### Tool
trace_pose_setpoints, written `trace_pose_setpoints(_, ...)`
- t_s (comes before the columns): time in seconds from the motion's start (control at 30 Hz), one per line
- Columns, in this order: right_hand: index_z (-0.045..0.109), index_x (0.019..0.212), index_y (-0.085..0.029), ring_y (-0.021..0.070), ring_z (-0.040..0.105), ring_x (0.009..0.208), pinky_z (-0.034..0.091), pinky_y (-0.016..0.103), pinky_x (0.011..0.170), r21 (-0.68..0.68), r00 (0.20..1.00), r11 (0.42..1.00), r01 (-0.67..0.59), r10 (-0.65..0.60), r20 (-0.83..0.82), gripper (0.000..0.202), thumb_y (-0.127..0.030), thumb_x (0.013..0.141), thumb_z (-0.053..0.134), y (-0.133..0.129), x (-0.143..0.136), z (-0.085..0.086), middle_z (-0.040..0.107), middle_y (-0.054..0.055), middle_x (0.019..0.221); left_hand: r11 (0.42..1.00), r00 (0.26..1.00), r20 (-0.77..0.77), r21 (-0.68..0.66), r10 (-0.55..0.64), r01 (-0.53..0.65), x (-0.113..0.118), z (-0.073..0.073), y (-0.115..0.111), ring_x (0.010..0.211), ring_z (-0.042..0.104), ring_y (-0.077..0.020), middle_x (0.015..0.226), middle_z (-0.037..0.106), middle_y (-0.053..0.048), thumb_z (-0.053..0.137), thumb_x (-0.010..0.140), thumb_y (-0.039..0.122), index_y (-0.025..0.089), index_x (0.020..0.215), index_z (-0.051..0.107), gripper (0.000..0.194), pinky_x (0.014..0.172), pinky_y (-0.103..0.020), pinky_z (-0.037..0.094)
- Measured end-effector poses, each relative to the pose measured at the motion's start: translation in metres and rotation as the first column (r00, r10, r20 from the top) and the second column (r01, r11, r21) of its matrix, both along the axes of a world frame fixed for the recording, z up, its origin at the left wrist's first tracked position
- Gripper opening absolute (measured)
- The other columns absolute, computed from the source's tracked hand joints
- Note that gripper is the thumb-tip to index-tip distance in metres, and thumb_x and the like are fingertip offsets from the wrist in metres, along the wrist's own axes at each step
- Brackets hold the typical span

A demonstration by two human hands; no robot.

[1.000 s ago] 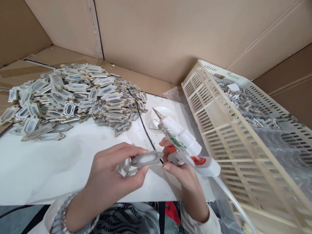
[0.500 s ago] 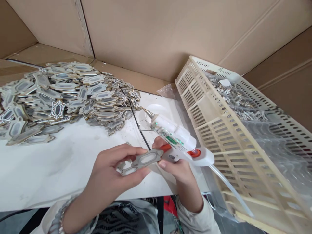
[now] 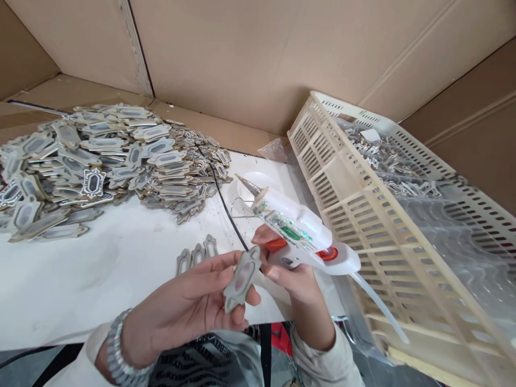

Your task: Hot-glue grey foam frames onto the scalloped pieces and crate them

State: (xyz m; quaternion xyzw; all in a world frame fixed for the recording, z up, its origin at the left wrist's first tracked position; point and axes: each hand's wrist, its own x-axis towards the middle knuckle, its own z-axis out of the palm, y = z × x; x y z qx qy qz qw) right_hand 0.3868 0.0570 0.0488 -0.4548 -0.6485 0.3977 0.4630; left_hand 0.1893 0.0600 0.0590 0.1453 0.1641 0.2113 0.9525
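A white hot glue gun point(image 3: 296, 228) with an orange trigger sits in my right hand point(image 3: 290, 274), its nozzle aimed toward the upper left. My left hand point(image 3: 193, 295) is closed on a grey frame-shaped piece point(image 3: 242, 277) with an oval centre, held slanted beside the right fingertips. Just behind the left hand, several similar pieces point(image 3: 196, 253) lie side by side on the white table point(image 3: 121, 279). A clear glue stick point(image 3: 381, 306) sticks out from the back of the gun.
A large heap of frame-shaped pieces point(image 3: 121, 150) covers the left back of the table. On the right stands a cream slatted plastic crate point(image 3: 346, 188) holding small metal parts point(image 3: 387, 156) and clear plastic trays. Cardboard walls point(image 3: 226, 59) enclose the back. A black cord point(image 3: 226, 201) crosses the table.
My left hand has turned palm up, and the piece in it has gone from nearly level to steeply slanted. Pieces on the table behind that hand now show more. The glue gun has shifted slightly right.
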Motion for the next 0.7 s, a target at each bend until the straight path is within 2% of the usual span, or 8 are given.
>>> trace_pose_setpoints(0.07,0.066,0.101,-0.026,0.0141,0.045,0.045,0.040,0.029,0.039,-0.007,0.990,1.000,-0.024,0.023,-0.136,0.049,-0.073,0.087,0.059,-0.001,0.000,-0.002,0.050,-0.004,0.060,0.976,0.980,-0.126,0.176,0.153,-0.130,-0.006,0.003,0.004,0.076,0.072,-0.0117,0.088,0.075,-0.002,0.089,0.073,0.046,0.028,0.106,0.073,0.041,0.073,-0.019,0.060)
trace_pose_setpoints(0.13,0.065,0.100,-0.027,0.0137,0.043,0.046,0.038,0.029,0.039,-0.010,0.982,0.999,-0.032,0.030,-0.184,0.044,-0.069,0.088,0.062,-0.001,0.001,-0.003,0.051,-0.004,0.062,0.871,0.884,-0.261,0.417,0.387,-0.258,-0.016,0.005,0.009,0.080,0.073,-0.0166,0.088,0.076,-0.002,0.092,0.068,0.049,0.028,0.104,0.074,0.045,0.074,-0.024,0.062)
trace_pose_setpoints(0.23,0.066,0.095,-0.026,0.0152,0.043,0.046,0.040,0.031,0.041,-0.041,0.991,0.997,-0.071,0.066,-0.116,0.046,-0.071,0.087,0.061,-0.001,0.002,0.000,0.049,-0.003,0.060,0.586,0.606,-0.325,0.754,0.726,-0.297,-0.033,0.007,0.015,0.084,0.074,-0.0214,0.090,0.077,-0.001,0.088,0.071,0.043,0.031,0.093,0.075,0.028,0.074,-0.031,0.065)
trace_pose_setpoints(0.33,0.066,0.084,-0.025,0.0171,0.052,0.052,0.046,0.033,0.047,-0.044,0.997,0.996,-0.071,0.070,-0.027,0.050,-0.075,0.082,0.063,0.000,-0.001,0.005,0.056,0.001,0.067,0.265,0.293,-0.195,0.939,0.936,-0.221,-0.043,0.010,0.016,0.094,0.074,-0.0228,0.098,0.076,0.003,0.078,0.077,0.033,0.037,0.095,0.072,0.019,0.077,-0.035,0.067)
trace_pose_setpoints(0.4,0.063,0.076,-0.025,0.0191,0.060,0.062,0.053,0.033,0.057,0.018,0.997,0.998,-0.068,0.067,0.033,0.048,-0.073,0.083,0.064,0.000,-0.005,0.009,0.061,0.003,0.074,0.124,0.154,-0.103,0.983,0.983,-0.135,-0.045,0.013,0.014,0.102,0.073,-0.0235,0.101,0.074,0.005,0.074,0.078,0.031,0.039,0.098,0.068,0.022,0.086,-0.039,0.067)
trace_pose_setpoints(0.43,0.061,0.075,-0.025,0.0198,0.063,0.067,0.056,0.033,0.063,0.051,0.996,0.996,-0.079,0.076,0.054,0.045,-0.069,0.085,0.064,0.000,-0.007,0.010,0.063,0.003,0.076,0.085,0.107,-0.076,0.993,0.991,-0.085,-0.044,0.015,0.013,0.107,0.073,-0.0243,0.100,0.073,0.005,0.073,0.079,0.030,0.039,0.097,0.066,0.021,0.089,-0.040,0.066)
trace_pose_setpoints(0.57,0.060,0.078,-0.024,0.0176,0.069,0.077,0.059,0.028,0.070,0.157,0.988,0.976,-0.149,0.142,0.058,0.029,-0.049,0.092,0.066,0.002,-0.012,0.012,0.069,0.003,0.084,0.005,0.034,-0.006,0.999,0.999,0.048,-0.041,0.017,0.011,0.114,0.070,-0.0280,0.099,0.072,0.002,0.072,0.083,0.030,0.035,0.095,0.062,0.016,0.077,-0.040,0.070)
trace_pose_setpoints(0.7,0.063,0.085,-0.023,0.0166,0.069,0.078,0.059,0.027,0.070,0.251,0.971,0.939,-0.236,0.214,0.111,0.019,-0.040,0.094,0.065,0.005,-0.010,0.007,0.071,0.005,0.089,-0.105,0.082,0.110,0.993,0.990,-0.059,-0.039,0.012,0.014,0.105,0.074,-0.0307,0.097,0.074,-0.001,0.079,0.078,0.026,0.031,0.094,0.064,0.023,0.067,-0.039,0.071)
